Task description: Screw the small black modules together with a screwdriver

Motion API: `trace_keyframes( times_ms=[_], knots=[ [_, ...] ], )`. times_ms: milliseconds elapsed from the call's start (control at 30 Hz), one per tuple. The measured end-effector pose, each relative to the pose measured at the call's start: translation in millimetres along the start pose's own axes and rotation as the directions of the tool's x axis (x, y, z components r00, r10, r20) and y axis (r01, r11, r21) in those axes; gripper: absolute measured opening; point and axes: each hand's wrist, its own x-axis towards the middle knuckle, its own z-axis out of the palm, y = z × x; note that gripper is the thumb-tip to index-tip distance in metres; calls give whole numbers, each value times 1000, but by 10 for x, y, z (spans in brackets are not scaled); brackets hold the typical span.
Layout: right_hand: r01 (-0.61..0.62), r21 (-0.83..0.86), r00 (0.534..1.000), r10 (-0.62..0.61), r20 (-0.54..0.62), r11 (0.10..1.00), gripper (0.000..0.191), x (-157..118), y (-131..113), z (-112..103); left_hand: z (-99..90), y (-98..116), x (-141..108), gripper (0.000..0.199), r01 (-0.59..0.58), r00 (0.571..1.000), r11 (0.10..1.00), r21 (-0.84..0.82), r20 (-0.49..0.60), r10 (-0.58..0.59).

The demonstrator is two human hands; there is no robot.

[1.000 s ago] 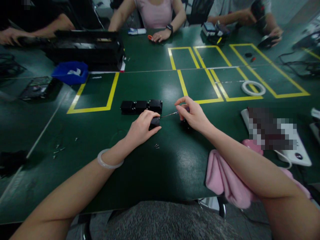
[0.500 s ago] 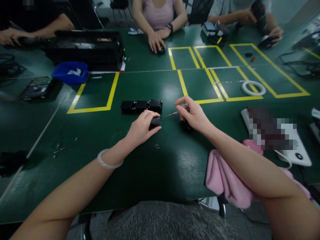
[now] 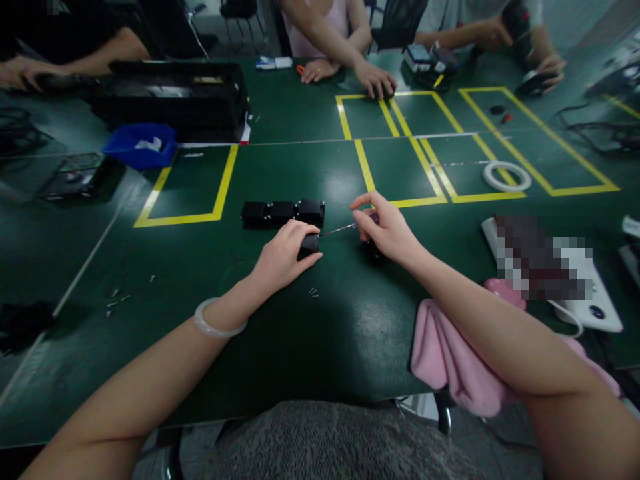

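My left hand (image 3: 284, 253) is closed round a small black block (image 3: 309, 247), thumb in front and fingers over the top. From the right, a screwdriver (image 3: 340, 229) lies nearly level, its thin metal shaft meeting the block's right side. My right hand (image 3: 383, 227) grips the screwdriver's handle, which the fingers mostly hide. Under the right hand, another dark part (image 3: 373, 249) is partly covered. Just behind the left hand stands a row of black blocks (image 3: 283, 212). Several small screws (image 3: 313, 292) lie in front of the held block.
More loose screws (image 3: 117, 301) lie at left. A blue bin (image 3: 141, 145) stands by a long black housing (image 3: 170, 100). A tape roll (image 3: 507, 176), a white power strip (image 3: 600, 310) and a pink cloth (image 3: 450, 350) are at right. Co-workers sit across the table.
My hands, the block and the screwdriver look unmoved. Across the table, a co-worker's hand has shifted to the right with a dark object under it.
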Motion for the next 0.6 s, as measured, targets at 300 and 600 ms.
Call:
trace_keyframes(
  times_ms=[300, 600],
  knots=[
    [73, -24, 997, -74, -31, 997, 23, 5, -17, 1, -4, -1, -1, 39, -12, 1000, 1000, 5, 2, 12],
    [11, 1, 1000, -11, -12, 1000, 10, -8, -42, -6, -10, 9, 2, 38, 1, 1000, 1000, 1, 8, -1]
  ],
)
